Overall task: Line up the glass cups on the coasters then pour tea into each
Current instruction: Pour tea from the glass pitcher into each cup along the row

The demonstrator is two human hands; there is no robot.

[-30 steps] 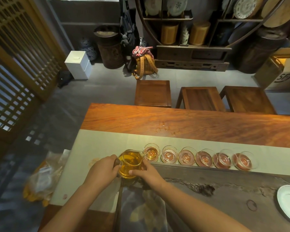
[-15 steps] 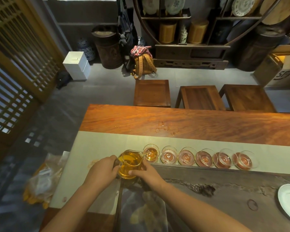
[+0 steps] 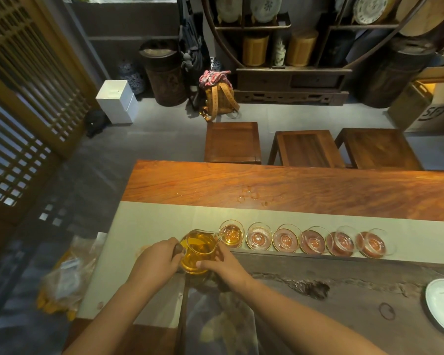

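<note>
Pouring step: the six cups stood lined up on coasters; tea went into the first cup (image 3: pixel 231 234), at the left end.
Counter (image 3: pixel 292 190): it carried the row on a pale runner (image 3: pixel 164 221).
Pitcher (image 3: pixel 199 249): tipped, spout over the first cup, between both hands.
Left hand (image 3: pixel 156 262): closed on the handle.
Right hand (image 3: pixel 224 267): fingers pressed on the pitcher's side.
Next: the second cup (image 3: pixel 259 236) looked empty; I think the spout should slide right.

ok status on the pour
Left hand on pitcher handle, right hand steadying. Spout over first cup, tea in it. Other five look empty. Nothing blocking.
</note>
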